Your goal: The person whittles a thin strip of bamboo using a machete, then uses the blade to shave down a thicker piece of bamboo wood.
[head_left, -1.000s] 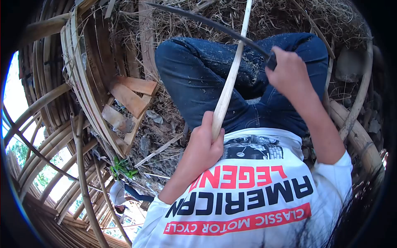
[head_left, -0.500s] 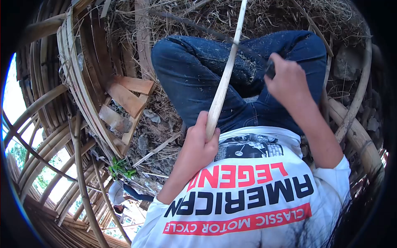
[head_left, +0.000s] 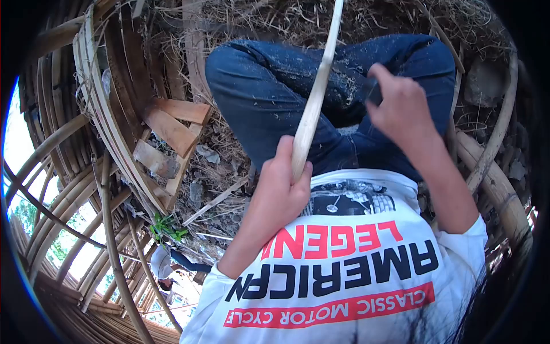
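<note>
My left hand (head_left: 282,186) is wrapped around the thick lower end of a pale, whittled wooden stick (head_left: 315,106). The stick rises from my fist past my lap to the top of the view, narrowing as it goes. My right hand (head_left: 403,103) is closed around the dark handle of a knife (head_left: 372,90), to the right of the stick. Motion blur hides the knife's blade at this moment. Fine shavings lie on my dark jeans (head_left: 258,86), where I sit with my legs folded.
Short wooden boards (head_left: 172,132) and long bent strips (head_left: 94,92) lie at my left. Curved bamboo poles (head_left: 109,229) form a frame beyond them, where another person (head_left: 163,264) is visible. Thick bamboo (head_left: 495,186) lies on my right. Dry shavings (head_left: 258,28) cover the ground ahead.
My left hand and the stick's lower end have shifted slightly up and right. My right hand has barely moved; the long dark blade, earlier seen crossing the stick, is now blurred from sight.
</note>
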`<action>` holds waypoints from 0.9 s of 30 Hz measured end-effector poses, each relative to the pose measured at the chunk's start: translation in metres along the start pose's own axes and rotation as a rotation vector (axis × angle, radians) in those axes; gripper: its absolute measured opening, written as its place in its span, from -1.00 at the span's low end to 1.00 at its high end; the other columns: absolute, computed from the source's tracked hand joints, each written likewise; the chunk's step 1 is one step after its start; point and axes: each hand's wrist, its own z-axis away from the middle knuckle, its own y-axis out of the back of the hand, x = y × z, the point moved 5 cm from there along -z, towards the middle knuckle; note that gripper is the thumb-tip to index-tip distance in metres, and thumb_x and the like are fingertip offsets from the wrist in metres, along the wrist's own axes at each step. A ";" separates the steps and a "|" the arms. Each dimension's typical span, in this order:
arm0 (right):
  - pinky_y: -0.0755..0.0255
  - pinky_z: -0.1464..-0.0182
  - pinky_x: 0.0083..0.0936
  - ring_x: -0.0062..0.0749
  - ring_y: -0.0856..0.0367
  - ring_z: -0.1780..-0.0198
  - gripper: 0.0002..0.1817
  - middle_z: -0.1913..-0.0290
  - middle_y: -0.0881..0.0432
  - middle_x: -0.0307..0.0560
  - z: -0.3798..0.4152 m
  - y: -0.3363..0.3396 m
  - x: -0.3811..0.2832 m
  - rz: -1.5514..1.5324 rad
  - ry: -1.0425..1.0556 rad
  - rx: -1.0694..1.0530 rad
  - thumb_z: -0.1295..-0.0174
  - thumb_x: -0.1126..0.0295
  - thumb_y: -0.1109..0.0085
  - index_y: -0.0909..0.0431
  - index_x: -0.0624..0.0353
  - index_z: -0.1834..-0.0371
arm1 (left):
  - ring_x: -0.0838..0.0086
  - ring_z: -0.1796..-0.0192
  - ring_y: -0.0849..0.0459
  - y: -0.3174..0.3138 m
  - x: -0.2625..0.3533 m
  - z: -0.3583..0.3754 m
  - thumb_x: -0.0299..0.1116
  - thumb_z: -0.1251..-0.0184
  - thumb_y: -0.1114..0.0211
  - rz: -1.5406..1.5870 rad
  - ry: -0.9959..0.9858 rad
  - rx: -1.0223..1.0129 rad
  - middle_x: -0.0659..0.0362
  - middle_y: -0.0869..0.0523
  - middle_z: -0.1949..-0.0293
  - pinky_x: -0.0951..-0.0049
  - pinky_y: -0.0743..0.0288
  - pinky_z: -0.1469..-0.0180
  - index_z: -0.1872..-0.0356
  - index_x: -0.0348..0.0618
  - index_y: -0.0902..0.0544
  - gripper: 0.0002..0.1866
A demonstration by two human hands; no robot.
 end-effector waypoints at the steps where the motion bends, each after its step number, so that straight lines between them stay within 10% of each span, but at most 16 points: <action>1: -0.59 0.19 -0.08 0.10 -0.71 0.28 -0.58 0.41 -0.69 0.12 0.010 -0.009 -0.007 -0.085 0.050 -0.050 0.03 0.40 -0.40 -0.51 0.07 0.06 | 0.28 0.46 -0.55 -0.001 0.002 -0.002 -0.53 -0.29 -0.25 -0.007 -0.040 0.032 0.00 -0.57 0.49 0.32 -0.42 0.34 0.15 -0.27 -0.42 -0.80; 3: -0.59 0.19 -0.08 0.11 -0.71 0.28 -0.64 0.40 -0.69 0.12 0.005 -0.010 -0.005 -0.063 0.016 -0.065 0.02 0.39 -0.39 -0.54 0.07 0.11 | 0.33 0.48 -0.54 0.001 0.002 -0.002 -0.54 -0.29 -0.25 -0.007 -0.003 -0.013 0.02 -0.56 0.51 0.34 -0.42 0.36 0.16 -0.27 -0.42 -0.81; 5: -0.59 0.18 -0.07 0.11 -0.71 0.26 -0.69 0.40 -0.69 0.12 -0.011 -0.005 0.007 -0.055 0.012 0.039 -0.01 0.39 -0.36 -0.57 0.06 0.14 | -0.24 0.36 -0.64 0.003 0.005 0.002 -0.52 -0.33 -0.19 -0.063 -0.009 -0.033 -0.24 -0.58 0.54 0.12 -0.44 0.42 0.13 -0.26 -0.32 -0.78; 15: -0.56 0.17 -0.03 0.17 -0.69 0.22 -0.66 0.38 -0.68 0.19 0.007 -0.003 -0.005 -0.092 -0.076 -0.080 -0.03 0.43 -0.32 -0.54 0.18 0.09 | -0.24 0.37 -0.63 0.006 -0.006 0.003 -0.52 -0.31 -0.21 0.015 -0.034 -0.011 -0.23 -0.57 0.54 0.18 -0.44 0.40 0.11 -0.27 -0.37 -0.78; 19: -0.50 0.23 -0.06 0.18 -0.64 0.26 -0.78 0.45 -0.62 0.18 -0.014 0.005 0.016 -0.112 -0.053 0.086 -0.04 0.46 -0.30 -0.53 0.14 0.23 | -0.17 0.43 -0.64 0.010 0.000 0.008 -0.51 -0.31 -0.22 -0.010 -0.046 -0.016 -0.18 -0.55 0.57 0.21 -0.42 0.44 0.12 -0.26 -0.37 -0.78; 21: -0.50 0.22 -0.05 0.20 -0.64 0.23 -0.80 0.44 -0.63 0.17 -0.031 0.008 0.027 -0.067 -0.061 0.128 -0.06 0.45 -0.28 -0.52 0.18 0.25 | 0.58 0.41 -0.44 0.011 0.000 0.009 -0.57 -0.26 -0.27 0.056 0.022 -0.006 0.15 -0.50 0.47 0.49 -0.36 0.36 0.19 -0.26 -0.43 -0.81; 27: -0.55 0.13 -0.01 0.17 -0.68 0.21 -0.71 0.36 -0.68 0.21 -0.002 0.003 0.009 -0.057 -0.148 -0.037 -0.07 0.40 -0.30 -0.58 0.10 0.10 | 0.61 0.40 -0.44 0.011 -0.012 0.003 -0.60 -0.26 -0.26 0.087 0.052 0.006 0.20 -0.50 0.46 0.52 -0.36 0.35 0.20 -0.25 -0.44 -0.82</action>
